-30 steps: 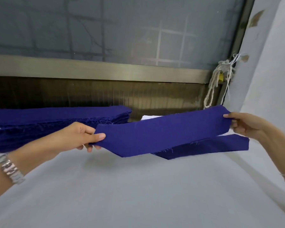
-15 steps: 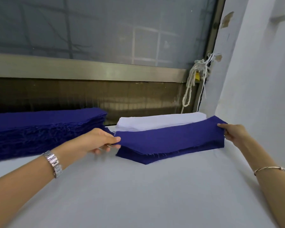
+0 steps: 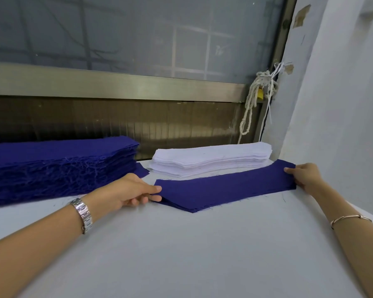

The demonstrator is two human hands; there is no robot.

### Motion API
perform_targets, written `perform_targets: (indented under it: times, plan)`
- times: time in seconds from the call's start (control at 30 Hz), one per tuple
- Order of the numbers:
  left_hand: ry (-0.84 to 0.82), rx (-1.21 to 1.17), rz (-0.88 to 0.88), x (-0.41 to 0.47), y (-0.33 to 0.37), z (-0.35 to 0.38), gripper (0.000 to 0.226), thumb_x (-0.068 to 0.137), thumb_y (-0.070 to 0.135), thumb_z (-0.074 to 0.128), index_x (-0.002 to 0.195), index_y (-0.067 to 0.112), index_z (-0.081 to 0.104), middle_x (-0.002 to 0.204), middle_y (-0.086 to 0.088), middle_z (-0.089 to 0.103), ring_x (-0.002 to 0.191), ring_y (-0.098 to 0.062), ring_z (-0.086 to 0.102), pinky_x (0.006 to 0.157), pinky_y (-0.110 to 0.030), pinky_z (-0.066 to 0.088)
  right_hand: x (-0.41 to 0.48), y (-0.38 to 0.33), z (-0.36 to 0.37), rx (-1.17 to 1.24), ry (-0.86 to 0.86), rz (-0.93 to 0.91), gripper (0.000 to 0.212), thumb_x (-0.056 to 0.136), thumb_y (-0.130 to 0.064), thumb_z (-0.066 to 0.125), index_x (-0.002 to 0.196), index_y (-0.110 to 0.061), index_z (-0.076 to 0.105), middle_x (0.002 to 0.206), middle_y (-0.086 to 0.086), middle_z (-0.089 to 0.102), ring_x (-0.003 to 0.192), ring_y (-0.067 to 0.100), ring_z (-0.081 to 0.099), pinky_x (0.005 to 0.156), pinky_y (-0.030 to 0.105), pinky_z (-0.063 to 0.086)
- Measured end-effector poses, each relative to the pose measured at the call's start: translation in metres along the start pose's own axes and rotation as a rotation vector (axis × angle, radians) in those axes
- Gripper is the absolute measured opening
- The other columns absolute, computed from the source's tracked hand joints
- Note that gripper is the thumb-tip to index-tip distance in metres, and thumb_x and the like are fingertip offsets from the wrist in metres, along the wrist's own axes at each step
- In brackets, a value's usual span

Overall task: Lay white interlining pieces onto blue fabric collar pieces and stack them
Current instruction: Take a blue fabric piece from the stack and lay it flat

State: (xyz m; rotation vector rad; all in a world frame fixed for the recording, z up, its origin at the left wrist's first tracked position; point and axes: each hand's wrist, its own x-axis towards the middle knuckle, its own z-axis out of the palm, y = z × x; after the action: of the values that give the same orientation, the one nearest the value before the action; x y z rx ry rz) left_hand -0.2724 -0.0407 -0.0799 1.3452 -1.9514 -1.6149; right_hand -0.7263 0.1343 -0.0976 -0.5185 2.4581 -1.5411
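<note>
A blue collar piece lies flat on the white table, on top of another blue piece whose edge shows under it. My left hand pinches its left end between thumb and fingers. At the right end, my right hand grips the fabric's corner. Just behind it sits a stack of white interlining pieces. A tall stack of blue collar pieces stands at the left.
A window with a metal sill runs along the table's far edge. A knotted white rope hangs at the window's right corner. A white wall borders the table on the right.
Both hands carried the blue piece from mid-air down and to the right, and it now lies flat on the lower blue piece in front of the white stack.
</note>
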Motion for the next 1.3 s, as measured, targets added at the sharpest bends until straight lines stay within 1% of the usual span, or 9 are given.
perform_targets:
  times: [0.13, 0.37, 0.53, 0.7, 0.87, 1.07, 1.17, 1.23, 1.3]
  plan:
    - [0.012, 0.104, 0.002, -0.002, 0.001, 0.002, 0.026, 0.09, 0.028, 0.072, 0.089, 0.002, 0.073, 0.07, 0.001, 0.076, 0.029, -0.003, 0.036, 0.032, -0.014, 0.03, 0.004, 0.004, 0.002, -0.083, 0.011, -0.039, 0.054, 0.089, -0.006, 0.072, 0.052, -0.013, 0.033, 0.054, 0.004, 0.034, 0.05, 0.021, 0.029, 0.05, 0.029, 0.026]
    - [0.004, 0.23, -0.015, -0.006, 0.004, 0.003, 0.029, 0.092, 0.037, 0.069, 0.087, 0.01, 0.078, 0.056, 0.008, 0.07, 0.031, -0.004, 0.03, 0.034, -0.015, 0.026, 0.004, 0.003, 0.004, -0.179, 0.031, -0.082, 0.041, 0.098, -0.011, 0.062, 0.061, -0.008, 0.044, 0.063, 0.008, 0.045, 0.054, 0.024, 0.039, 0.05, 0.028, 0.033]
    - [0.0, 0.274, -0.009, -0.007, 0.005, 0.004, 0.03, 0.093, 0.039, 0.067, 0.09, 0.011, 0.078, 0.045, 0.011, 0.061, 0.03, -0.004, 0.03, 0.034, -0.014, 0.025, 0.003, 0.002, 0.005, -0.169, 0.032, -0.087, 0.039, 0.099, -0.009, 0.058, 0.064, -0.007, 0.043, 0.066, 0.008, 0.043, 0.056, 0.023, 0.038, 0.05, 0.028, 0.033]
    - [-0.005, 0.282, 0.013, -0.004, 0.003, 0.005, 0.029, 0.091, 0.042, 0.069, 0.094, 0.015, 0.078, 0.05, 0.011, 0.065, 0.034, -0.004, 0.032, 0.035, -0.015, 0.025, 0.004, 0.001, 0.005, -0.177, 0.037, -0.085, 0.034, 0.1, -0.009, 0.055, 0.068, -0.006, 0.044, 0.07, 0.009, 0.044, 0.057, 0.024, 0.039, 0.05, 0.028, 0.033]
    - [-0.023, 0.141, 0.036, -0.001, 0.0, 0.005, 0.028, 0.087, 0.039, 0.074, 0.1, 0.014, 0.074, 0.078, 0.006, 0.078, 0.036, -0.002, 0.039, 0.034, -0.015, 0.026, 0.006, 0.001, 0.004, -0.181, 0.039, -0.084, 0.027, 0.101, -0.009, 0.053, 0.075, -0.001, 0.047, 0.072, 0.01, 0.044, 0.06, 0.026, 0.04, 0.051, 0.029, 0.035]
    - [-0.085, -0.08, 0.009, -0.004, 0.0, 0.007, 0.02, 0.086, 0.027, 0.075, 0.08, 0.008, 0.07, 0.065, 0.005, 0.071, 0.035, -0.002, 0.038, 0.029, -0.013, 0.023, 0.006, 0.003, 0.002, -0.164, 0.046, -0.08, 0.021, 0.101, -0.01, 0.054, 0.084, 0.002, 0.05, 0.077, 0.012, 0.047, 0.07, 0.03, 0.043, 0.054, 0.031, 0.037]
    - [-0.078, -0.003, 0.023, -0.007, -0.001, 0.01, 0.022, 0.089, 0.03, 0.073, 0.076, 0.012, 0.067, 0.066, 0.005, 0.071, 0.037, -0.002, 0.037, 0.031, -0.014, 0.024, 0.008, 0.005, 0.002, -0.151, 0.054, -0.074, 0.025, 0.1, -0.009, 0.055, 0.078, 0.0, 0.049, 0.075, 0.012, 0.047, 0.065, 0.028, 0.042, 0.051, 0.029, 0.035]
    - [-0.044, 0.103, 0.036, -0.009, -0.001, 0.013, 0.026, 0.09, 0.035, 0.072, 0.074, 0.015, 0.068, 0.07, 0.005, 0.072, 0.04, -0.005, 0.036, 0.034, -0.015, 0.025, 0.008, 0.004, 0.002, -0.148, 0.057, -0.068, 0.022, 0.1, -0.01, 0.055, 0.082, 0.001, 0.05, 0.081, 0.014, 0.049, 0.068, 0.029, 0.043, 0.053, 0.03, 0.036]
    - [0.002, 0.226, 0.06, -0.011, -0.003, 0.016, 0.033, 0.09, 0.041, 0.07, 0.067, 0.018, 0.073, 0.061, 0.004, 0.067, 0.04, -0.007, 0.034, 0.038, -0.017, 0.026, 0.008, 0.004, 0.002, -0.149, 0.058, -0.064, 0.025, 0.1, -0.011, 0.055, 0.079, 0.001, 0.05, 0.078, 0.014, 0.048, 0.066, 0.029, 0.043, 0.055, 0.031, 0.037]
